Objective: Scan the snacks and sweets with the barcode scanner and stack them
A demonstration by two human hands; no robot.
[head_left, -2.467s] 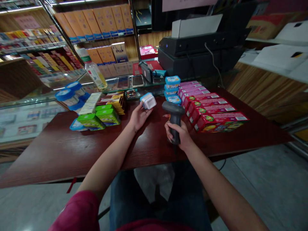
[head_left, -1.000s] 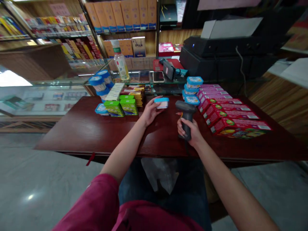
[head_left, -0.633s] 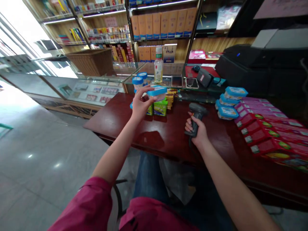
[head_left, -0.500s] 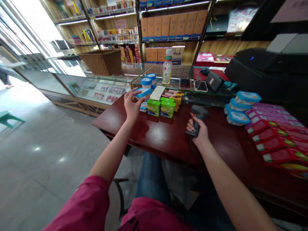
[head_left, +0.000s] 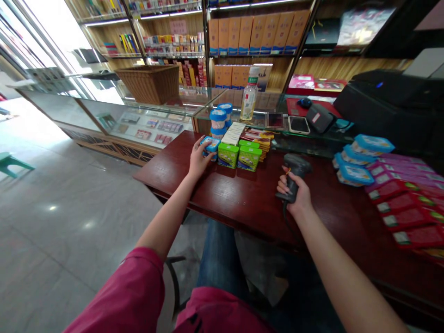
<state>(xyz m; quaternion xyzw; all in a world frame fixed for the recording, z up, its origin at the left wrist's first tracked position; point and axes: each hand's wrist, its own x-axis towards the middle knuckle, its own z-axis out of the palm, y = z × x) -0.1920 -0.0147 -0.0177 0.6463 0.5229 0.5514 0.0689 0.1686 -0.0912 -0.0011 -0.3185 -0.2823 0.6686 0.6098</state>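
My left hand (head_left: 199, 160) has its thumb and fingers around a small blue-lidded tub (head_left: 210, 143), which sits low on the dark wooden table among other packs. Two green boxes (head_left: 228, 156) stand just right of it. Behind it are stacked round tubs with blue lids (head_left: 218, 115). White packs (head_left: 233, 133) and brown-and-yellow packets (head_left: 258, 137) lie close by. My right hand (head_left: 296, 190) is wrapped around the handle of a black barcode scanner (head_left: 295, 167), held over the table with its cable hanging down.
At the right, blue-lidded tubs (head_left: 355, 173) are piled beside red and purple packs (head_left: 409, 212). A drink bottle (head_left: 249, 97) and a phone (head_left: 299, 124) rest on the glass counter behind. A wicker basket (head_left: 149, 83) stands further left; a green stool (head_left: 12, 164) is on the floor.
My left hand has lowered the blue-lidded tub from above the pile to beside the green boxes. The right hand still grips the scanner. The whole view has shifted slightly.
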